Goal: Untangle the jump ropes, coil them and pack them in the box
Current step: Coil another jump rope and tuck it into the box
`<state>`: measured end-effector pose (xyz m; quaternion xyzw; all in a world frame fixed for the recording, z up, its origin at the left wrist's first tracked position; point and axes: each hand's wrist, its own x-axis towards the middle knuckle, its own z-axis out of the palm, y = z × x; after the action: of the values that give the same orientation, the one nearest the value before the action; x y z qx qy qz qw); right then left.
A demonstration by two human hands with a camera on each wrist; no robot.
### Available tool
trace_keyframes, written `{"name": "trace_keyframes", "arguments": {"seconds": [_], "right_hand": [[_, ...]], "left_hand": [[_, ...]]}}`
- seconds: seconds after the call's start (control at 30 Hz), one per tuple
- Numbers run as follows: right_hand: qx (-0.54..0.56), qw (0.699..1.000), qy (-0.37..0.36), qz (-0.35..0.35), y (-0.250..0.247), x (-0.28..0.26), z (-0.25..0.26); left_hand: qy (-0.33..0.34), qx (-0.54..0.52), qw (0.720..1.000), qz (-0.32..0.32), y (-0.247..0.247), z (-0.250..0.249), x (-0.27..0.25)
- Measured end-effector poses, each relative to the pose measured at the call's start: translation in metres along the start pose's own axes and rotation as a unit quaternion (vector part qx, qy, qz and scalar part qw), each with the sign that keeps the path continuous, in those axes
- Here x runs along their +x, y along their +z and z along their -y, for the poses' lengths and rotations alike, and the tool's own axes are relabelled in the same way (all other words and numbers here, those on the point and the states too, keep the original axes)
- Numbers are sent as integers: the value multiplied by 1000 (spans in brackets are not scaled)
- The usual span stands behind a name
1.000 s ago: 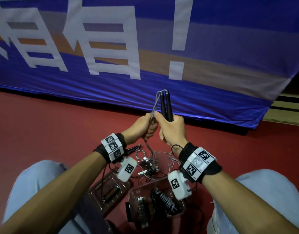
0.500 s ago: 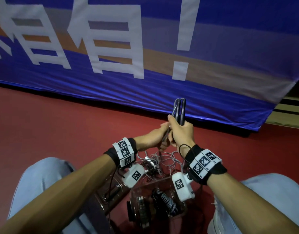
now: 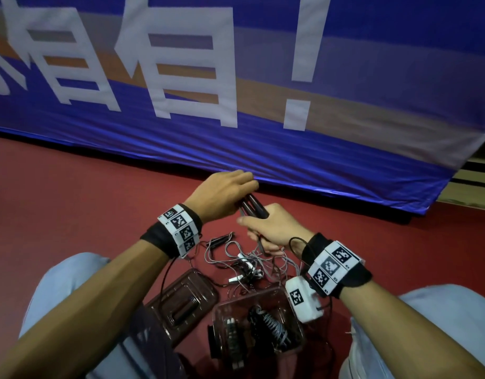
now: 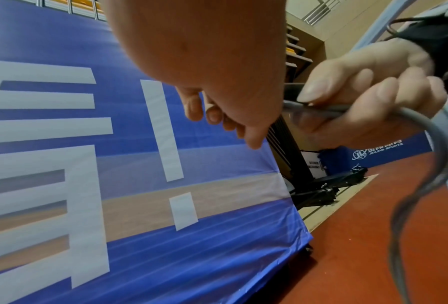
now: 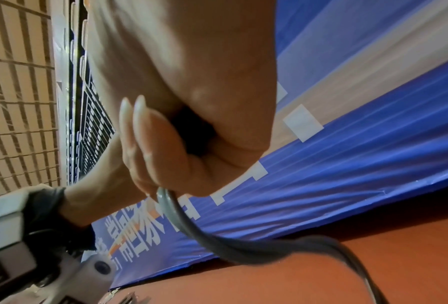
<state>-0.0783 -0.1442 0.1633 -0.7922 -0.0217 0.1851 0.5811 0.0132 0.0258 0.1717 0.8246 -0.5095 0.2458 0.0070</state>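
From above, the right hand [image 3: 274,228] is clenched around a pair of black handles [image 3: 253,205] laid side by side, held over the red floor [image 3: 71,201], and the left hand [image 3: 224,192] curls over their far ends. Grey cord trails from the right fist down into a tangle of jump ropes [image 3: 246,261] on the floor between the knees. Nearer the person sits a clear box [image 3: 290,348] with a coiled rope [image 3: 271,324] inside, its lid [image 3: 181,302] lying just left of it.

At the left wrist, the left hand's fingers [image 4: 217,117] bend down onto the ribbed black handles [image 4: 276,133], while the right hand [image 4: 368,98] pinches grey cord [image 4: 425,127].

At the right wrist, the fist [image 5: 191,123] wraps something dark, and grey cord [image 5: 205,234] hangs blurred from beneath it.
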Motion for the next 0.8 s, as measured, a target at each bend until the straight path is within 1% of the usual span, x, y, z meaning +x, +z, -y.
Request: {"name": "trace_keyframes", "arguments": {"seconds": [0.07,0.17,0.3,0.4,0.53,0.6,0.7,0.8], "right_hand": [[-11,999,11,35,-2,-2,-1],[5,995,38,97,-6,-4,-3],[57,989,45,127,-9,-5,-1],[55,991,46,114,-12,-4,0],[20,996,68,47,-10,0,-3],[13,996,85,30,-9,2,-5],[13,995,96,27,-11,4,-5],[6,995,88,34,-12,5,-3]], "left_hand": [[16,15,1000,17,3,-2,-3],[12,31,999,15,10,1,-5],[9,36,999,-27,8,1,-2],[6,44,998,-50,7,0,1],[3,28,999,-43,9,-4,2],[11,34,999,-40,11,-4,1],[25,40,998,-33,11,0,0],[21,51,998,-43,8,3,0]]}}
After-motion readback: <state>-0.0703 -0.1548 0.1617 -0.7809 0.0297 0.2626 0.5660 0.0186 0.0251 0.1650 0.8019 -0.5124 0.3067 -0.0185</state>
